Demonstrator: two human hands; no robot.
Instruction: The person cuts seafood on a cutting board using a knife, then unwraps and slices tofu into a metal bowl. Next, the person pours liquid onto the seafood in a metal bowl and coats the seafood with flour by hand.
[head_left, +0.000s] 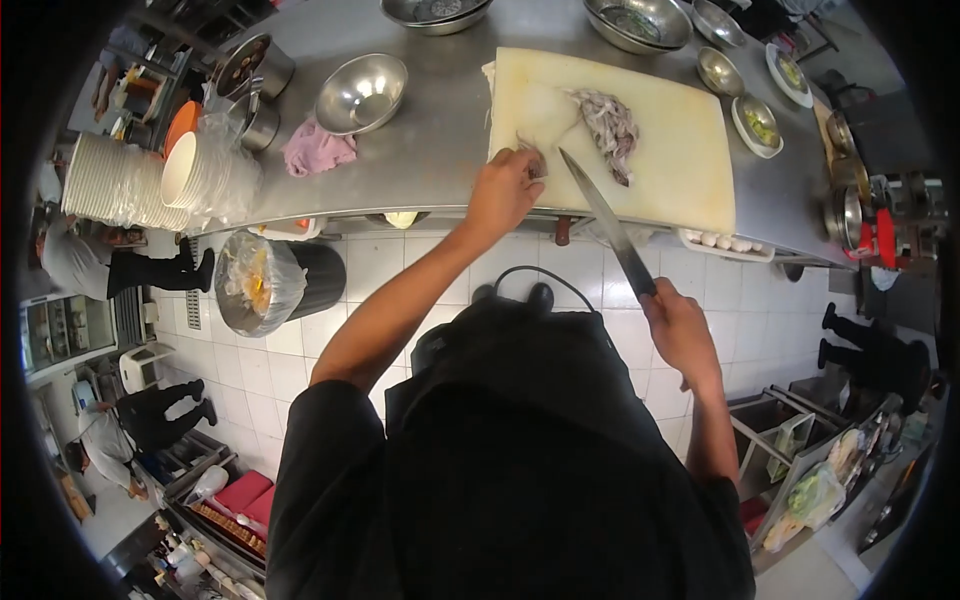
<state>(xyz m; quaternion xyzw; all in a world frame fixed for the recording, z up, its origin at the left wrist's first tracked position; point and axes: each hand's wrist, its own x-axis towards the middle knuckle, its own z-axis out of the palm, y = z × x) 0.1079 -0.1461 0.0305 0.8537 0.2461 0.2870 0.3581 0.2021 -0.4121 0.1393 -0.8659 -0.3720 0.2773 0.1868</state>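
Observation:
A large cutting board [680, 120] lies on the steel counter, with a heap of greyish-purple sliced pieces [607, 132] on it. At the board's left front corner, my left hand [506, 195] has its fingers curled round a small bit of similar pieces [532, 158]. The handle of a long knife [612, 228] is in my right hand [676, 325], in front of the counter's edge. Its blade slants up and left, the tip over the board, between my left hand and the heap.
A steel bowl [362, 93] and a pink cloth [318, 150] rest on the counter [430, 140] at left, near stacked containers [120, 185]. Small bowls [757, 127] stand right of the board. A lined bin [262, 283] is on the floor. Other people stand at both sides.

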